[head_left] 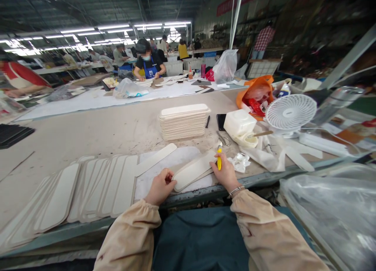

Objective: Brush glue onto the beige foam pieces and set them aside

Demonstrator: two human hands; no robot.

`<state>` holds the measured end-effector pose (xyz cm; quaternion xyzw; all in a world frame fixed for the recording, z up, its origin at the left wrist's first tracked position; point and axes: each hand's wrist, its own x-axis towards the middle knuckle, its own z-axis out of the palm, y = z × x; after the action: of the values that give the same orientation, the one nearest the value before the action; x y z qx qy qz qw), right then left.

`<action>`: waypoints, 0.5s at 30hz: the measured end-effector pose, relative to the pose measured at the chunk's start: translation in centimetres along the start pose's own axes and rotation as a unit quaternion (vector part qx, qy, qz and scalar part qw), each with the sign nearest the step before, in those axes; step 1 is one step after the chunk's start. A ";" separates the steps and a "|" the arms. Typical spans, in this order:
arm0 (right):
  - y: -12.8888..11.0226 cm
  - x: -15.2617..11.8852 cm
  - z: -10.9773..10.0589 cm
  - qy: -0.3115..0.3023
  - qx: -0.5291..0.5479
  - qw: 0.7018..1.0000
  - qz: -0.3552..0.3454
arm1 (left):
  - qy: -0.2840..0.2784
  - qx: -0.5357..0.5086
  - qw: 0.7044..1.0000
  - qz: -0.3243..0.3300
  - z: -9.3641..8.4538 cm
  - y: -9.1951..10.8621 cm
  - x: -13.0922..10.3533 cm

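Note:
My left hand [161, 184] is closed on the near left end of a pale, round-ended strip [192, 172], thumb on top. Under it, another strip partly shows on a white sheet [188, 153]. My right hand [226, 171] grips a slim yellow-handled tool [219, 158] at the strip's far right end; I cannot make out what kind of tool it is. One more pale strip [157, 158] lies slanted beyond my left hand. To the left, many similar strips [117, 180] are fanned out in overlapping rows along the table edge.
A neat stack of strips [185, 122] stands ahead. At right are scissors [225, 139], a phone [221, 122], a white plastic container [241, 126], crumpled tissue [240, 162], a white fan [290, 112] and an orange bag [257, 94]. A co-worker [149, 63] sits across the table.

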<state>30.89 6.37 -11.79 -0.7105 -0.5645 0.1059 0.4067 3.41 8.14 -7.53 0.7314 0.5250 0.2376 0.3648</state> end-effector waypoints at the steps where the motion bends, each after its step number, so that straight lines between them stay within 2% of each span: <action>1: 0.0 0.0 0.0 0.011 0.032 0.999 0.013 | -0.001 -0.022 1.000 -0.001 0.0 0.0 0.0; 5: -0.3 0.3 -0.3 0.066 0.197 0.976 0.061 | -0.031 -0.089 0.995 -0.018 -0.2 0.4 0.0; 9: -1.6 0.5 -1.2 0.093 0.301 0.946 0.073 | -0.100 -0.176 0.978 -0.042 0.0 0.8 -0.2; 12: -2.8 0.4 -1.9 0.090 0.350 0.929 0.077 | -0.135 -0.253 0.956 -0.062 0.7 0.8 -0.4; 15: -3.7 0.0 -2.2 0.062 0.382 0.920 0.066 | -0.141 -0.313 0.936 -0.076 1.6 0.6 -0.4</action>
<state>29.53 5.52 -7.78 -0.5421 -0.4068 0.2952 0.6734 4.76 7.17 -8.03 0.5640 0.4210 0.2560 0.6626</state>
